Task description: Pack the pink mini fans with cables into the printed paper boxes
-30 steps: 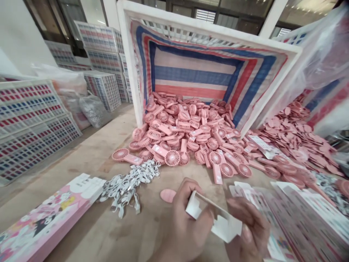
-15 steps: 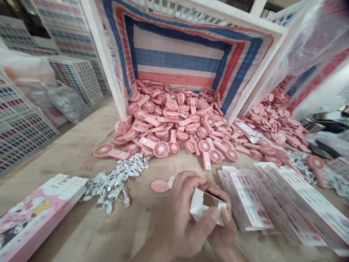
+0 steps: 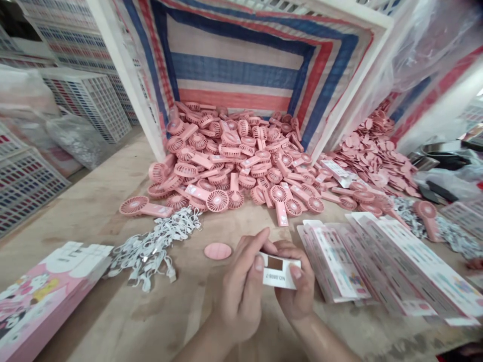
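Carton (image 3: 281,275) held near centre | left hand (image 3: 239,289), right hand (image 3: 300,296) pinched its ends | even pressure judged best, avoiding crushed walls.

surface: wooden tabletop (image 3: 113,221) | laid on it: heap of pink fans (image 3: 234,166), white cables (image 3: 151,249), pink disc (image 3: 218,251), flat cartons (image 3: 377,271), pink boxes (image 3: 41,291)

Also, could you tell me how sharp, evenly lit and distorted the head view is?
Head view: soft, even light; the small white cardboard box between the left hand and right hand is sharp, its print readable; the white plastic crate rim splays outward from wide-angle distortion; the clear plastic sheet top right looks washed out.
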### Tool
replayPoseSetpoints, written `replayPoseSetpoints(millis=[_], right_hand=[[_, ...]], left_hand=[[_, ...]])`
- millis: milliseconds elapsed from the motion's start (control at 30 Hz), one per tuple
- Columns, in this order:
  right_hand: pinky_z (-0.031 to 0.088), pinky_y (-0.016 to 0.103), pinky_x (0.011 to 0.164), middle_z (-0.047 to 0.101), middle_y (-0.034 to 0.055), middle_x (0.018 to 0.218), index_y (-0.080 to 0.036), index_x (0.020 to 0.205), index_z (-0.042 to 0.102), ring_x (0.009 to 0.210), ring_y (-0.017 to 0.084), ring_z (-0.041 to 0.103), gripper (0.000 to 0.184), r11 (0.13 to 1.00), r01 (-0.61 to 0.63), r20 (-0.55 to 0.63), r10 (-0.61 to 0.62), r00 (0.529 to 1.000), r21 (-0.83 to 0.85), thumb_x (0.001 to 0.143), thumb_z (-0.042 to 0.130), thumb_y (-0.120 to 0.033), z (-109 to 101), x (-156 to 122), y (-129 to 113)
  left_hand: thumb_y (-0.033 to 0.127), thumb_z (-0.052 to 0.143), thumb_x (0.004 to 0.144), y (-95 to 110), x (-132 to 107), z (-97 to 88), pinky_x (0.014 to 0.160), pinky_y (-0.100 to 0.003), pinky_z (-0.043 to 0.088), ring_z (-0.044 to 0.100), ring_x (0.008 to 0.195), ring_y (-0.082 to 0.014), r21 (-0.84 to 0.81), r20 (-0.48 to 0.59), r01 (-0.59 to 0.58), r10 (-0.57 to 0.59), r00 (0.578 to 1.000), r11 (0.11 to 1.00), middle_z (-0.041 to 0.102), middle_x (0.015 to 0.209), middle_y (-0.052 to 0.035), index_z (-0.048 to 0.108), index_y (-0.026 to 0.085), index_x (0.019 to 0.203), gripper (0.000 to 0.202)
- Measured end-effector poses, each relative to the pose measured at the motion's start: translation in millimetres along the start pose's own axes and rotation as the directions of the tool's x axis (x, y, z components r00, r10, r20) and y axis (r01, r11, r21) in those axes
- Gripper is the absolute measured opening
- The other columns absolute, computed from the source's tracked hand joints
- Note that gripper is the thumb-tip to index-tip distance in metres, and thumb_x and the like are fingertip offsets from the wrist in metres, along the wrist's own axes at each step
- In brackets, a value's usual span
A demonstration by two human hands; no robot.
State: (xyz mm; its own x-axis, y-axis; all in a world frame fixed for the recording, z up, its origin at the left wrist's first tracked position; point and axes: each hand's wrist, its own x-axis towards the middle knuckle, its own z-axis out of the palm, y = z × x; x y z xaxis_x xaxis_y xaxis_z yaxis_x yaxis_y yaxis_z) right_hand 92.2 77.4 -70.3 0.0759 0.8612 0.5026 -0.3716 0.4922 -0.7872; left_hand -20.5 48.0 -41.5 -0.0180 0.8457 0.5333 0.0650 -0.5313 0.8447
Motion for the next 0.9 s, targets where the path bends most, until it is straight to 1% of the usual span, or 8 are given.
replayPoseSetpoints(millis=[133, 300, 400, 600, 667, 733, 800, 900], right_hand=[[0.053, 0.037, 0.072, 0.065, 0.0049, 0.087, -0.023, 0.091, 0.069, 0.082, 0.022, 0.064, 0.022, 0.996, -0.001, -0.027, -0.001, 1.0, -0.086, 0.091, 0.053, -0.038, -3, 0, 3], [0.053, 0.037, 0.072, 0.065, 0.005, 0.086, -0.023, 0.094, 0.07, 0.083, 0.022, 0.063, 0.022, 0.993, 0.053, 0.0, -0.053, 0.999, -0.102, 0.09, 0.054, -0.037, -3, 0, 3], [0.054, 0.036, 0.073, 0.066, 0.0052, 0.088, -0.023, 0.097, 0.071, 0.085, 0.022, 0.064, 0.022, 0.995, 0.04, -0.004, -0.04, 0.999, -0.091, 0.09, 0.053, -0.035, 0, -1, 4], [0.055, 0.037, 0.072, 0.067, 0.0057, 0.089, -0.022, 0.098, 0.07, 0.084, 0.023, 0.065, 0.022, 0.995, 0.002, -0.013, -0.003, 1.0, -0.097, 0.089, 0.054, -0.034, 1, -7, 5], [0.055, 0.039, 0.075, 0.066, 0.0056, 0.09, -0.023, 0.1, 0.069, 0.086, 0.023, 0.064, 0.022, 0.992, 0.018, -0.018, -0.02, 1.0, -0.125, 0.09, 0.054, -0.036, -3, -10, 5], [0.053, 0.043, 0.079, 0.066, 0.0052, 0.091, -0.025, 0.106, 0.066, 0.089, 0.024, 0.063, 0.022, 0.982, 0.081, 0.021, -0.079, 0.997, -0.173, 0.092, 0.053, -0.037, -7, -12, 3], [0.052, 0.046, 0.083, 0.067, 0.0046, 0.092, -0.027, 0.113, 0.062, 0.091, 0.024, 0.062, 0.023, 0.957, 0.169, 0.097, -0.15, 0.984, -0.235, 0.094, 0.052, -0.035, -9, -15, 0], [0.053, 0.046, 0.081, 0.068, 0.0049, 0.095, -0.027, 0.118, 0.058, 0.089, 0.024, 0.063, 0.025, 0.912, 0.279, 0.189, -0.23, 0.955, -0.3, 0.095, 0.051, -0.032, -6, -21, -5]], left_hand=[[0.011, 0.036, 0.1, -7, 1, -0.8, 0.091, -0.032, 0.044, 0.054, 0.105, -0.0192, 0.044, 0.036, -0.033, 0.031, 0.999, 0.999, 0.057, 0.114, -0.0077, 0.049, 0.032, 0.143, 0.05], [0.024, 0.057, 0.09, -10, 0, -0.5, 0.082, -0.033, 0.046, 0.055, 0.097, -0.0215, -0.235, 0.018, 0.068, -0.065, 0.998, 0.97, 0.055, 0.107, -0.0069, 0.071, 0.024, 0.1, 0.017], [0.012, 0.057, 0.083, -6, 5, 2.7, 0.077, -0.029, 0.045, 0.055, 0.091, -0.018, -0.157, -0.041, 0.095, -0.103, 0.994, 0.983, 0.054, 0.099, -0.0048, 0.065, 0.02, 0.084, 0.012], [0.002, 0.05, 0.082, 3, 3, 10.5, 0.067, -0.022, 0.042, 0.052, 0.076, -0.0121, -0.002, -0.167, 0.203, -0.2, 0.965, 0.979, 0.05, 0.087, 0.0006, 0.054, 0.022, 0.091, 0.023], [0.008, 0.055, 0.085, 2, -3, 6.5, 0.072, -0.023, 0.044, 0.055, 0.081, -0.0136, -0.033, -0.112, 0.205, -0.208, 0.972, 0.978, 0.052, 0.091, -0.0008, 0.057, 0.022, 0.095, 0.017], [0.027, 0.063, 0.087, -3, -10, -2.1, 0.076, -0.027, 0.048, 0.058, 0.088, -0.0177, -0.196, -0.007, 0.25, -0.256, 0.967, 0.948, 0.055, 0.098, -0.004, 0.059, 0.022, 0.104, 0.019], [0.049, 0.06, 0.088, -13, -16, -12.3, 0.077, -0.03, 0.05, 0.059, 0.092, -0.0216, -0.35, -0.013, 0.353, -0.381, 0.924, 0.868, 0.058, 0.102, -0.007, 0.059, 0.02, 0.111, 0.038], [0.055, 0.06, 0.086, -28, -22, -21.0, 0.073, -0.03, 0.051, 0.061, 0.087, -0.022, -0.361, -0.195, 0.517, -0.605, 0.772, 0.776, 0.062, 0.092, -0.0066, 0.063, 0.017, 0.102, 0.042]])
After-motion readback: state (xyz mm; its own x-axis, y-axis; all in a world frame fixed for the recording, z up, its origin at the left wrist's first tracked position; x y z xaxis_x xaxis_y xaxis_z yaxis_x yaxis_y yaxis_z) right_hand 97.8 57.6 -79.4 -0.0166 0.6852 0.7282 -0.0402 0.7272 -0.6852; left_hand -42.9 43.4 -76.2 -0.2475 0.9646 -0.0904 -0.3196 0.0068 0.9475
